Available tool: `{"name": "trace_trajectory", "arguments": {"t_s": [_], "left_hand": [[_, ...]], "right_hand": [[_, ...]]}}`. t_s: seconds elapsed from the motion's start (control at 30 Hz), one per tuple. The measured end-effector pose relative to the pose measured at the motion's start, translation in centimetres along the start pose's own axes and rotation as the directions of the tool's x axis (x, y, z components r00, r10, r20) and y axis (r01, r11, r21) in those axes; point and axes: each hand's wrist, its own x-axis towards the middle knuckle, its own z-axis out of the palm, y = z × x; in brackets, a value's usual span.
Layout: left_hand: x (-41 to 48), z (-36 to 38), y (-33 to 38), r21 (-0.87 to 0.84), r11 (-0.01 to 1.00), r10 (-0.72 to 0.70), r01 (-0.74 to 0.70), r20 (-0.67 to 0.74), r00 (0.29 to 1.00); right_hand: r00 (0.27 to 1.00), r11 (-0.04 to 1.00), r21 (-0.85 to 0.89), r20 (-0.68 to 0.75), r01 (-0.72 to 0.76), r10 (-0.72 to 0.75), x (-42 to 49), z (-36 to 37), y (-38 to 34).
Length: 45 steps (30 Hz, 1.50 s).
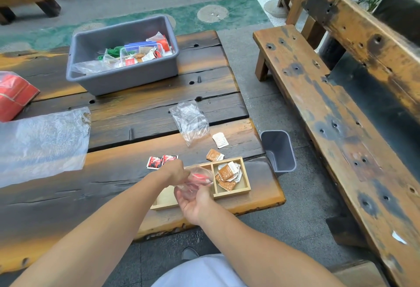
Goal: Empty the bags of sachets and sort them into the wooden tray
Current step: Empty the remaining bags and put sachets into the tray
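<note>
A light wooden tray (pixel 246 184) lies near the table's front right corner; its right compartment holds several brown and white sachets (pixel 228 173). Over its left part both hands hold a small clear bag (pixel 195 181) with something red inside. My left hand (pixel 176 170) grips the bag's top, my right hand (pixel 193 205) cups it from below. Two red sachets (pixel 161 161) lie just behind the tray, with a brown sachet (pixel 214 155) and a white sachet (pixel 220 140) to their right. An empty clear bag (pixel 189 120) lies farther back.
A grey tub (pixel 122 77) with more sachets and bags stands at the back of the wooden table (pixel 113 173). A large plastic sheet (pixel 41 141) and a red packet (pixel 13 95) lie at the left. A grey bin (pixel 278 150) stands on the floor beside a wooden bench (pixel 329 116).
</note>
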Motion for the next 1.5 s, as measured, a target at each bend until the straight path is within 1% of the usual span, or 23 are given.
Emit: {"name": "trace_trajectory", "arguments": {"t_s": [0.1, 0.27, 0.53, 0.83, 1.03, 1.13, 1.17, 1.23, 1.3, 1.43, 1.5], "left_hand": [[0.0, -0.2, 0.1, -0.004, 1.0, 0.003, -0.003, -0.002, 1.0], [-0.4, -0.7, 0.3, 0.009, 1.0, 0.01, -0.01, -0.034, 0.999], [-0.8, -2.2, 0.7, -0.01, 1.0, 0.025, -0.026, -0.107, 0.994], [-1.4, -4.0, 0.6, -0.063, 0.998, 0.021, -0.03, -0.129, 0.991], [-1.4, -6.5, 0.7, -0.102, 0.995, 0.008, -0.02, -0.115, 0.993], [-1.4, -7.5, 0.8, -0.114, 0.993, 0.019, -0.042, -0.196, 0.98], [-1.4, -7.8, 0.8, -0.129, 0.99, 0.024, -0.058, -0.244, 0.969], [-1.1, -7.9, 0.6, -0.215, 0.972, 0.015, -0.093, -0.338, 0.941], [-0.9, -7.7, 0.4, -0.3, 0.948, -0.018, -0.108, -0.388, 0.921], [0.5, -7.5, -0.8, -0.442, 0.891, -0.088, -0.102, -0.39, 0.917], [1.5, -7.8, -1.3, -0.527, 0.84, -0.1, -0.128, -0.382, 0.919]], "right_hand": [[1.0, 1.0, -0.03, 0.002, -0.01, 0.01, -0.2, 0.0, -0.1], [0.999, 0.999, -0.011, 0.014, -0.032, 0.032, -0.2, 0.4, -0.1], [0.999, 1.0, -0.011, 0.052, -0.011, 0.012, -0.8, 1.6, 0.1], [0.998, 0.999, 0.037, 0.062, -0.028, 0.026, -2.4, 3.2, 0.2], [0.995, 1.0, 0.018, 0.098, -0.017, 0.015, -3.3, 5.1, 0.1], [0.992, 1.0, -0.003, 0.12, -0.022, 0.022, -3.5, 6.0, -0.3], [0.991, 1.0, -0.016, 0.13, -0.025, 0.026, -3.3, 6.2, -0.6], [0.986, 0.999, -0.038, 0.162, -0.019, 0.025, -2.7, 6.5, -1.3], [0.984, 0.998, -0.06, 0.178, -0.006, 0.017, -1.8, 6.8, -2.3], [0.983, 0.986, -0.164, 0.182, 0.042, -0.012, 0.4, 8.0, -4.7], [0.98, 0.973, -0.204, 0.186, 0.106, -0.068, 1.8, 8.9, -5.7]]}}
